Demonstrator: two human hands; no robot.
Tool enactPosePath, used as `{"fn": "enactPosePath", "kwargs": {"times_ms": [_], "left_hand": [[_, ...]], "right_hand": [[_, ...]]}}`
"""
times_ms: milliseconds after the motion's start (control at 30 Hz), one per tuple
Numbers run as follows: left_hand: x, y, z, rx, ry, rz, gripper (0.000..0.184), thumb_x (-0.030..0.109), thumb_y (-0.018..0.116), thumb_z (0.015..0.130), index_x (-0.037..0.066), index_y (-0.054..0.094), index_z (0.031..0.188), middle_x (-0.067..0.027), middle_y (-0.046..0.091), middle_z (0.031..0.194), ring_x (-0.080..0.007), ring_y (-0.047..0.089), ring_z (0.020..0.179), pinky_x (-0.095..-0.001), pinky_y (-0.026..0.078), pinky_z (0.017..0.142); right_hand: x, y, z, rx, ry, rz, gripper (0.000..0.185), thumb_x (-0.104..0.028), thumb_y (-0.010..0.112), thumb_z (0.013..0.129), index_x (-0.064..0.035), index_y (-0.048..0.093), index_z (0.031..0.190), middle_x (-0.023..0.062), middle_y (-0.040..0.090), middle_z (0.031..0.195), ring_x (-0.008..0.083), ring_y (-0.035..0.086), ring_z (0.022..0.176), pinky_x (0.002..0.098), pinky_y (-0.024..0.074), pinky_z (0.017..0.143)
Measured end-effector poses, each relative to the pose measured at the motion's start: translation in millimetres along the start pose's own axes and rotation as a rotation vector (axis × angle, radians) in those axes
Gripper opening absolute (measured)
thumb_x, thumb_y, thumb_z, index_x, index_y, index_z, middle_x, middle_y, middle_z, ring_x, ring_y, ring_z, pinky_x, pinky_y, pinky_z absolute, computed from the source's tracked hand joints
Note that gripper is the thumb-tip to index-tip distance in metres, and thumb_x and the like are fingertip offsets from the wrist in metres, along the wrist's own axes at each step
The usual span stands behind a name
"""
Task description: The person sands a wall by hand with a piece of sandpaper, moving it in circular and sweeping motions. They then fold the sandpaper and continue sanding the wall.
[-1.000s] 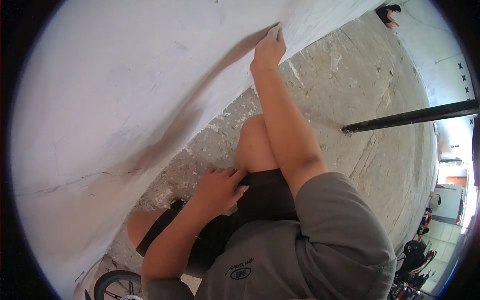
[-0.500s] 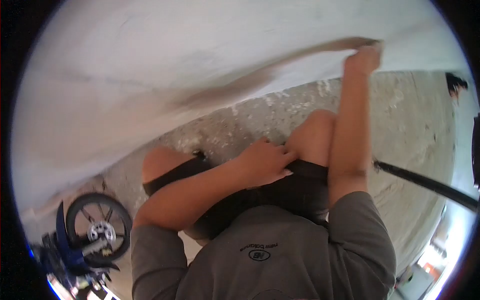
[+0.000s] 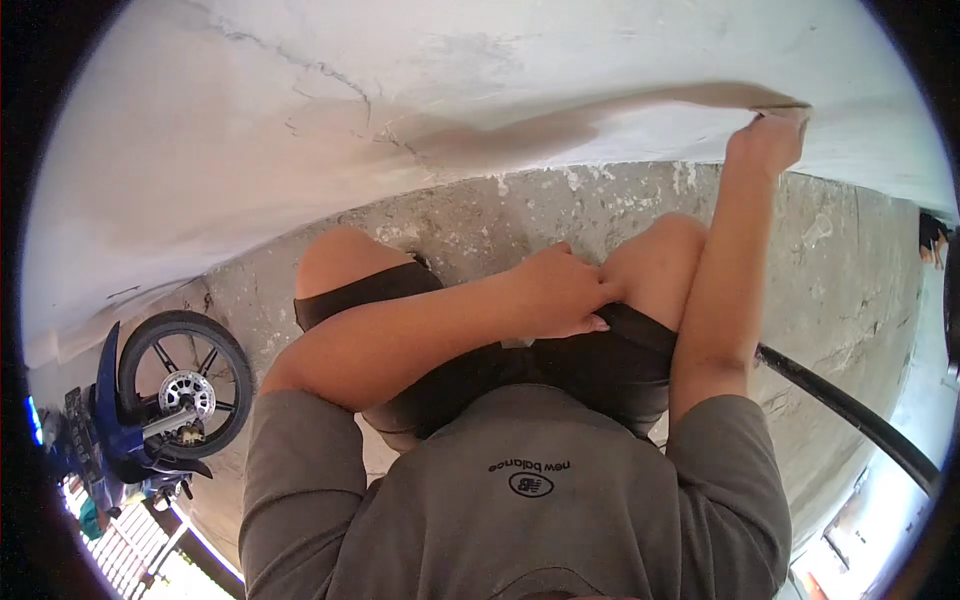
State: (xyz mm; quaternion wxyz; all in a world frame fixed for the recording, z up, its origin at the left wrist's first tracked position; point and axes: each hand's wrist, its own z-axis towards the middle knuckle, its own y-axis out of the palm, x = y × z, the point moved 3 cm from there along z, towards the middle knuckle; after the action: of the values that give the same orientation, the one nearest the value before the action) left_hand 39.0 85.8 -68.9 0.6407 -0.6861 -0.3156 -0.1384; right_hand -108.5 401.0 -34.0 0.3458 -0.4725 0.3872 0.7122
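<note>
My right hand (image 3: 768,145) reaches out to the white wall (image 3: 560,60). Its fingers are closed on a thin, flat brownish piece (image 3: 785,108) pressed against the wall; most of it is hidden, and I cannot make out its kind. A long brown shadow trails left across the wall from that hand. Bent across my lap, the left arm brings my left hand (image 3: 568,290) to the inner side of my right thigh (image 3: 650,265). That hand rests loosely with the fingers apart, holding nothing that I can see.
Rough concrete floor (image 3: 830,270), with white specks, meets the wall's foot. On the left stands a blue motorcycle (image 3: 110,420) with its front wheel toward me. A black pole (image 3: 850,410) slants at the right. Part of a person (image 3: 933,238) shows at the far right edge. Cracks (image 3: 330,75) run through the wall.
My right hand has shifted a little to the right and lower in view, still against the wall. My left hand stays on the thigh. The view has tilted, showing more of the motorcycle and the wall cracks.
</note>
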Motion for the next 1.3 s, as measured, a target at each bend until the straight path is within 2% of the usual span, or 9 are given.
{"fn": "enactPosePath", "kwargs": {"times_ms": [233, 333, 533, 667, 733, 800, 900, 1100, 1300], "left_hand": [[1.2, 0.2, -0.6, -0.005, -0.022, -0.004, 0.050, 0.043, 0.061, 0.095, 0.008, 0.052, 0.129, -0.0171, 0.070, 0.099, -0.0387, 0.069, 0.097, -0.0521, 0.049, 0.088], [-0.3, 0.0, -3.7, 0.024, -0.008, -0.042, 0.050, 0.042, 0.062, 0.095, 0.007, 0.051, 0.129, -0.0182, 0.070, 0.098, -0.0395, 0.069, 0.096, -0.0525, 0.050, 0.089], [5.4, -4.2, 0.9, -0.032, -0.040, -0.005, 0.051, 0.041, 0.064, 0.094, 0.005, 0.051, 0.128, -0.0187, 0.069, 0.097, -0.0395, 0.069, 0.097, -0.0512, 0.051, 0.087], [6.8, -3.5, -2.1, -0.025, -0.047, -0.029, 0.053, 0.042, 0.065, 0.094, 0.003, 0.051, 0.127, -0.0183, 0.069, 0.096, -0.0386, 0.069, 0.098, -0.0506, 0.052, 0.086], [6.0, -0.8, -4.6, 0.018, -0.027, -0.035, 0.053, 0.042, 0.065, 0.094, 0.003, 0.051, 0.127, -0.0183, 0.069, 0.097, -0.0388, 0.069, 0.098, -0.0507, 0.052, 0.086], [7.9, -4.0, -6.0, 0.058, 0.002, -0.026, 0.054, 0.043, 0.065, 0.094, 0.003, 0.050, 0.127, -0.0183, 0.069, 0.098, -0.0389, 0.069, 0.099, -0.0508, 0.052, 0.086], [8.2, -7.1, -3.5, -0.076, -0.050, -0.046, 0.054, 0.042, 0.066, 0.093, 0.003, 0.050, 0.128, -0.0188, 0.069, 0.101, -0.0391, 0.069, 0.101, -0.0508, 0.051, 0.087], [8.0, -1.0, -4.8, -0.004, -0.046, -0.031, 0.053, 0.039, 0.067, 0.093, 0.003, 0.050, 0.127, -0.0180, 0.069, 0.103, -0.0384, 0.069, 0.100, -0.0508, 0.051, 0.087], [5.8, 0.9, -6.9, 0.011, -0.036, -0.023, 0.052, 0.040, 0.066, 0.093, 0.003, 0.050, 0.128, -0.0167, 0.068, 0.105, -0.0357, 0.069, 0.103, -0.0496, 0.051, 0.089]], "right_hand": [[-11.2, 9.4, -0.4, 0.263, 0.304, 0.107, 0.048, -0.028, 0.049, 0.104, -0.0035, 0.051, 0.144, 0.0114, 0.059, 0.138, 0.0245, 0.059, 0.118, 0.0349, 0.0493, 0.097], [-6.8, 8.5, -20.3, 0.011, 0.170, 0.146, 0.042, -0.023, 0.049, 0.103, -0.0011, 0.053, 0.139, 0.0115, 0.056, 0.142, 0.0248, 0.060, 0.117, 0.0346, 0.0517, 0.096], [23.9, -0.8, 14.5, 0.235, 0.229, 0.068, 0.041, -0.025, 0.046, 0.104, 0.0024, 0.055, 0.134, 0.0127, 0.060, 0.139, 0.0263, 0.062, 0.115, 0.0345, 0.0522, 0.095], [-15.1, 8.0, -0.7, 0.122, 0.243, -0.075, 0.041, -0.026, 0.045, 0.105, 0.0047, 0.056, 0.130, 0.0135, 0.062, 0.136, 0.0273, 0.064, 0.113, 0.0345, 0.0525, 0.094], [-21.3, 10.6, -3.8, 0.081, 0.072, 0.135, 0.044, -0.027, 0.045, 0.105, 0.0072, 0.055, 0.132, 0.0146, 0.063, 0.135, 0.0278, 0.064, 0.112, 0.0340, 0.0521, 0.093], [6.9, 2.6, 21.1, 0.187, -0.027, 0.143, 0.046, -0.028, 0.047, 0.105, 0.0054, 0.054, 0.136, 0.0139, 0.063, 0.135, 0.0262, 0.064, 0.113, 0.0335, 0.0518, 0.092], [41.2, -10.2, 24.7, 0.263, 0.194, 0.046, 0.044, -0.026, 0.051, 0.103, 0.0023, 0.056, 0.136, 0.0141, 0.064, 0.133, 0.0267, 0.065, 0.113, 0.0348, 0.0530, 0.092], [3.3, -4.3, 27.8, 0.109, 0.048, 0.108, 0.041, -0.024, 0.058, 0.099, -0.0040, 0.060, 0.135, 0.0145, 0.066, 0.127, 0.0276, 0.065, 0.114, 0.0372, 0.0554, 0.090], [89.7, -37.0, 67.7, 0.255, 0.491, -0.008, 0.034, -0.008, 0.050, 0.097, 0.0001, 0.058, 0.130, 0.0134, 0.066, 0.125, 0.0297, 0.067, 0.106, 0.0425, 0.0569, 0.085]]}}
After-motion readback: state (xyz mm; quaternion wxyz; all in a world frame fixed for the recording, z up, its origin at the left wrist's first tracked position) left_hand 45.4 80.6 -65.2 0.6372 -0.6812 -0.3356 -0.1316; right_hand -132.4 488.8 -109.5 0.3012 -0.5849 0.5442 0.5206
